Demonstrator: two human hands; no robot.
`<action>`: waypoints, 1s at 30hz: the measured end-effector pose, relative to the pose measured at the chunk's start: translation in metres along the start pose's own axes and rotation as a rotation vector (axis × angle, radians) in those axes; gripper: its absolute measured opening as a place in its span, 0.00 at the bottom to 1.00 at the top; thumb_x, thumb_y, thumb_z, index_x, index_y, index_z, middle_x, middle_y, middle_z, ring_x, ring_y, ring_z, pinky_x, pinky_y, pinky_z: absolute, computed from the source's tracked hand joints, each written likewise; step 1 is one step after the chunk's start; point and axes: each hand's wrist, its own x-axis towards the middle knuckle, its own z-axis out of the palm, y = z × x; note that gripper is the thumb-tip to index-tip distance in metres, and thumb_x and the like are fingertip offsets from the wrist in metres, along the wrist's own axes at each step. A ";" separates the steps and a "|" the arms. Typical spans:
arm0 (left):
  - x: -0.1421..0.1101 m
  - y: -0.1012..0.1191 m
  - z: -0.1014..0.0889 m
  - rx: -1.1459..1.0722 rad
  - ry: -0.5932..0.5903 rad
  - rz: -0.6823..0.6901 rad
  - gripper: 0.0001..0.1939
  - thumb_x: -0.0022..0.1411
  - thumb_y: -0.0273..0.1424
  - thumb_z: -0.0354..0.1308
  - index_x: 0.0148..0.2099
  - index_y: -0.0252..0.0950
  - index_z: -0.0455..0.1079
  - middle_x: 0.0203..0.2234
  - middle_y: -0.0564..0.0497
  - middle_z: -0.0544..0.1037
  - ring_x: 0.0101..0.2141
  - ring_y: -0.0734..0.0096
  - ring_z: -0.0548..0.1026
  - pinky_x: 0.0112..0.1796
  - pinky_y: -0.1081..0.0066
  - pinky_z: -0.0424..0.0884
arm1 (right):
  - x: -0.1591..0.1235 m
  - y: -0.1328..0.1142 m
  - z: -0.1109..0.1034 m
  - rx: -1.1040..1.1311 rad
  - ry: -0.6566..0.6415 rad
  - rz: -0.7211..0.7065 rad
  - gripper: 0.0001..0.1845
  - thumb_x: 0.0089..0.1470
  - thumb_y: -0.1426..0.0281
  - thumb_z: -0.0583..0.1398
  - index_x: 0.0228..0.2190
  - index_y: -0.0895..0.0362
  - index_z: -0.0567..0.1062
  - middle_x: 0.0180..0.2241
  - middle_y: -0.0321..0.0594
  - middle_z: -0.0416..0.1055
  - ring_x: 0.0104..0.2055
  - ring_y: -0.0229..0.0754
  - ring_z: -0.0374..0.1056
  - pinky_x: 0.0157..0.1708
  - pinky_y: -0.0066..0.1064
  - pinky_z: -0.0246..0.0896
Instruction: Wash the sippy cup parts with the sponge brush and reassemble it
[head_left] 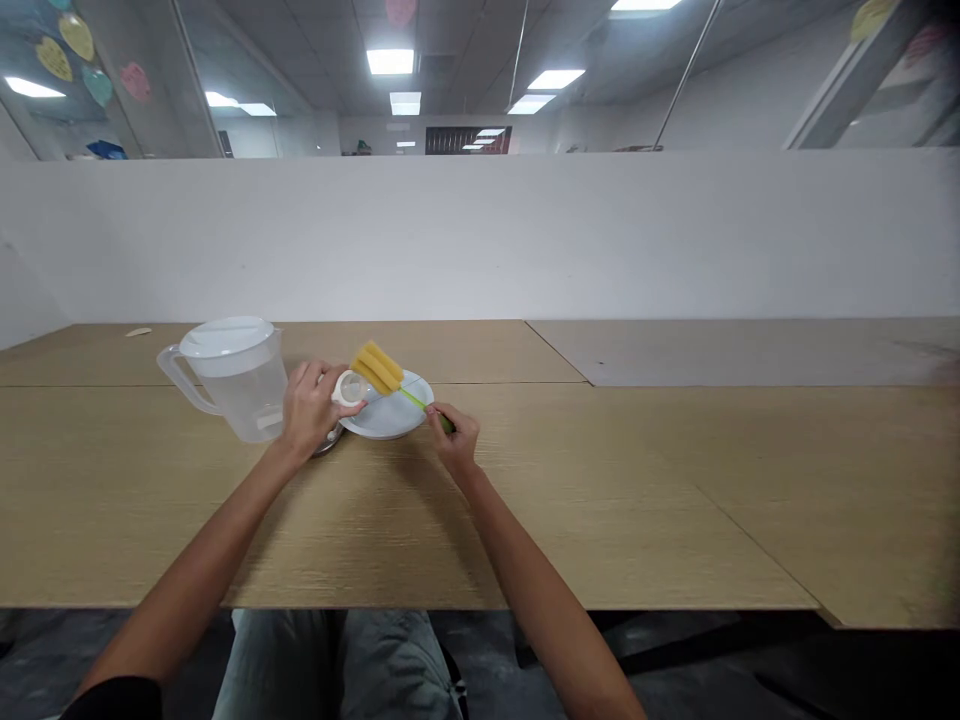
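left hand (311, 408) clamps white container (349, 388); right hand (454, 437) clamps sponge brush (377, 367); tabletop (637, 480) open rightward

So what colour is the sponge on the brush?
The sponge is yellow, and it shows best in the head view.

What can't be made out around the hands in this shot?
Metal item by the white plate: mostly hidden by the left hand, head view.
Sponge brush's green handle: end hidden by the right hand, head view.
Round pale piece in the left hand: too small to tell what it is, head view.
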 end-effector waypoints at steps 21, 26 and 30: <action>0.018 0.021 0.002 0.135 -0.361 0.502 0.16 0.62 0.26 0.52 0.52 0.36 0.64 0.44 0.42 0.71 0.50 0.57 0.69 0.48 0.62 0.67 | -0.010 -0.009 0.010 -0.395 -0.211 -0.308 0.14 0.58 0.62 0.53 0.36 0.57 0.74 0.26 0.40 0.75 0.23 0.36 0.66 0.24 0.25 0.53; 0.031 -0.009 0.001 0.177 -0.353 0.331 0.16 0.60 0.33 0.58 0.50 0.36 0.67 0.42 0.42 0.72 0.41 0.57 0.73 0.39 0.64 0.69 | 0.000 -0.004 0.002 -0.387 -0.209 -0.387 0.16 0.63 0.63 0.50 0.31 0.56 0.74 0.25 0.39 0.75 0.25 0.34 0.67 0.26 0.25 0.53; 0.030 -0.020 -0.001 0.170 -0.356 0.283 0.18 0.57 0.33 0.62 0.50 0.36 0.68 0.41 0.42 0.72 0.40 0.57 0.73 0.36 0.65 0.68 | 0.001 -0.001 0.001 -0.327 -0.155 -0.292 0.20 0.62 0.58 0.51 0.27 0.56 0.74 0.21 0.39 0.73 0.23 0.34 0.66 0.25 0.25 0.54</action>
